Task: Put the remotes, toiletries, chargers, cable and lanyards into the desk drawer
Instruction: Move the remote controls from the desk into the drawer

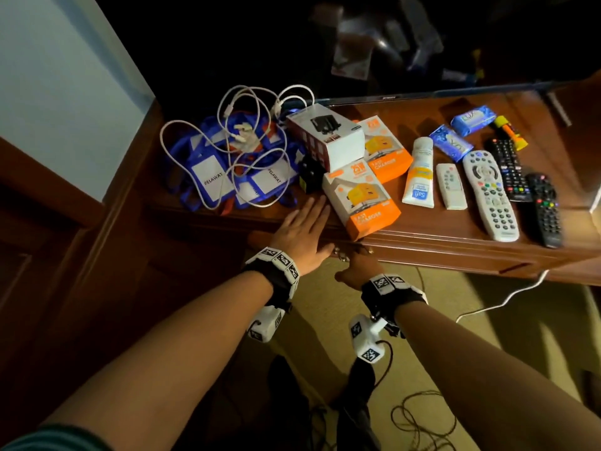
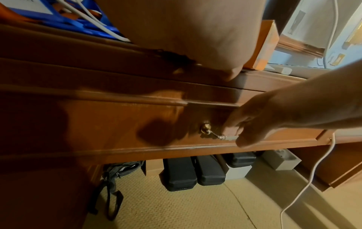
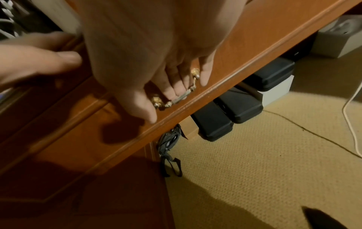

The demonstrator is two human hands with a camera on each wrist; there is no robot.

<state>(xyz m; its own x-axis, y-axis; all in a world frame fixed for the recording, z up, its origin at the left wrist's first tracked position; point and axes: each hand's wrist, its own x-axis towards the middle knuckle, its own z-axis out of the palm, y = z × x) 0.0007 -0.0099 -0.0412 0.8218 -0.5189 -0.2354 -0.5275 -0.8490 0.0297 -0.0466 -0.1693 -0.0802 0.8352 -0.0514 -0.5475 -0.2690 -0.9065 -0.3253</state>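
Note:
My left hand [image 1: 302, 229] lies flat and open on the front edge of the wooden desk [image 1: 432, 234], beside an orange charger box [image 1: 364, 200]. Below it my right hand [image 1: 356, 265] curls its fingers [image 3: 176, 86] round the brass drawer handle [image 3: 181, 97] on the closed drawer front [image 2: 117, 124]. On the desktop lie blue lanyards [image 1: 211, 170] under a white cable [image 1: 247, 125], a white charger box [image 1: 328, 135], a lotion tube [image 1: 419, 170], blue packets [image 1: 450, 143], a grey remote [image 1: 491, 193] and black remotes [image 1: 546, 209].
A dark screen [image 1: 390, 43] stands behind the desk. Under the desk sit black cases [image 2: 180, 175], a grey box [image 2: 280, 159] and a bag with straps [image 3: 170, 148]. A white cord [image 1: 500, 301] trails over the beige carpet [image 3: 274, 162].

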